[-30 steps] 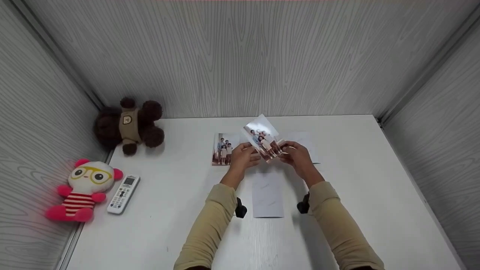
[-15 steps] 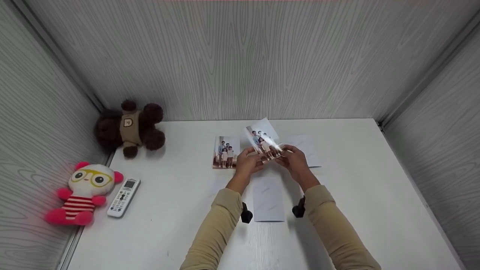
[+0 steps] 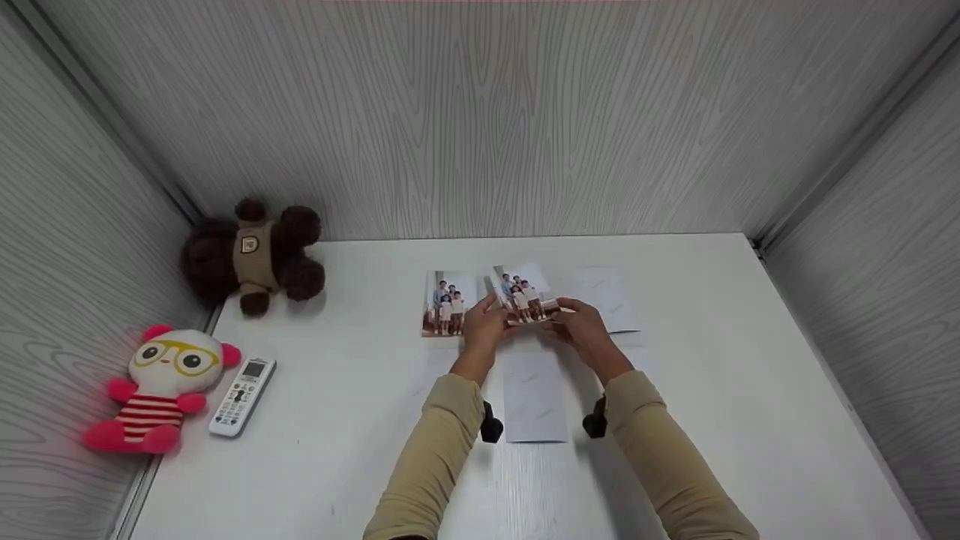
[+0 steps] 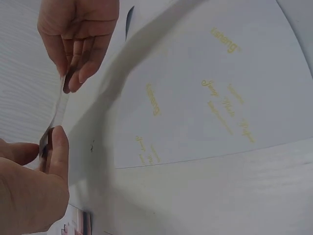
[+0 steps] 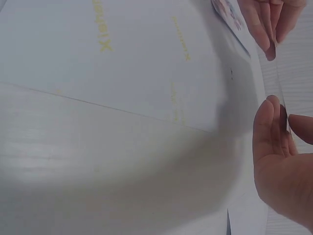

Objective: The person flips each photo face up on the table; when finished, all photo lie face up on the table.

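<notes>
Both hands hold one glossy family photo (image 3: 521, 292) between them, its picture side up in the head view. My left hand (image 3: 484, 330) pinches its lower left edge, and my right hand (image 3: 583, 330) pinches its lower right corner. Seen edge-on in the left wrist view, the held photo (image 4: 59, 110) is slightly bent and raised off the table. A second family photo (image 3: 448, 304) lies face up just left of the left hand. Beneath the wrists, a face-down photo sheet (image 3: 535, 397) shows its white back with printed lettering.
More face-down sheets lie about, one behind the right hand (image 3: 611, 296) and others partly covered by the arms. At the left are a brown teddy bear (image 3: 255, 255), a pink-and-white plush toy (image 3: 165, 386) and a white remote control (image 3: 243, 397). Grey panels (image 3: 480, 120) enclose the table.
The held photo has been lowered and tilted flatter, turning more upright to the view, so the glare on it is gone. Both hands keep their grip on it.
</notes>
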The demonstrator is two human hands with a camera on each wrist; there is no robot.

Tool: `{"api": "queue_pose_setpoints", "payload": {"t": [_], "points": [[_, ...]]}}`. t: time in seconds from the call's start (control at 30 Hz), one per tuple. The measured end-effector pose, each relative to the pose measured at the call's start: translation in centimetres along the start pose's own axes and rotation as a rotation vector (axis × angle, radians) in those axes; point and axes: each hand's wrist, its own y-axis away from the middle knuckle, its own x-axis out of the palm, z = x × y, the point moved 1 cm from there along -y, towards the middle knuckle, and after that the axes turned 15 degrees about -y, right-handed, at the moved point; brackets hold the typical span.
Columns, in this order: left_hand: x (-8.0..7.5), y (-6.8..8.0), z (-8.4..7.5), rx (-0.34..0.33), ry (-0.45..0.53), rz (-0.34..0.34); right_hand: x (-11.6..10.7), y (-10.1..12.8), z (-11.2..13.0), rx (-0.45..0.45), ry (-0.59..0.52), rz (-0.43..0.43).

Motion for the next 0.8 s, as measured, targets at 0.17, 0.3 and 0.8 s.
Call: {"api": "queue_pose_setpoints", "payload": {"t": [0.17, 0.3, 0.8], "points": [[0.2, 0.19, 0.03, -0.01, 0.004, 0.026, -0.05, -0.24, -0.42, 0.0, 0.037, -0.017], [0.29, 0.13, -0.05, -0.024, -0.004, 0.043, -0.02, -0.24, -0.5, 0.006, 0.055, -0.023], [0.23, -0.49, -0.01, -0.011, 0.034, 0.108, -0.39, -0.48, -0.7, 0.081, 0.058, -0.01]]}}
